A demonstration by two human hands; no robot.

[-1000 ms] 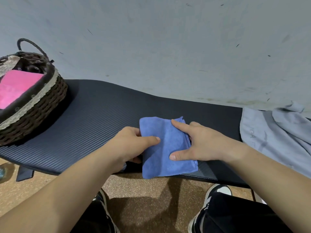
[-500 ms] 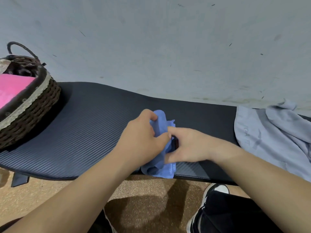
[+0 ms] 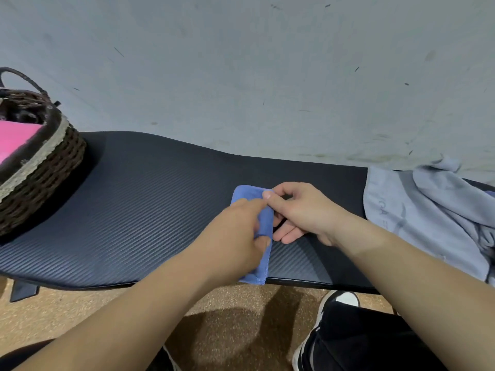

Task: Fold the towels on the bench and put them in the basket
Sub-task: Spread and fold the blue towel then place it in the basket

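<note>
Blue towel [image 3: 245, 192]: narrow folded strip at bench [image 3: 134, 210] front edge. Left hand [image 3: 233, 236] grips it, hiding its middle; right hand [image 3: 302, 210] pinches far corner

Our left forearm comes in from 7 o'clock and our right from 4 o'clock, and the fingertips meet. Our left hand [image 3: 235, 236] lies palm down, with fingers and thumb curled on the blue towel [image 3: 247, 192]. At its 1 o'clock our right hand [image 3: 302, 212] pinches the towel's far corner, its other fingers tucked under.
</note>
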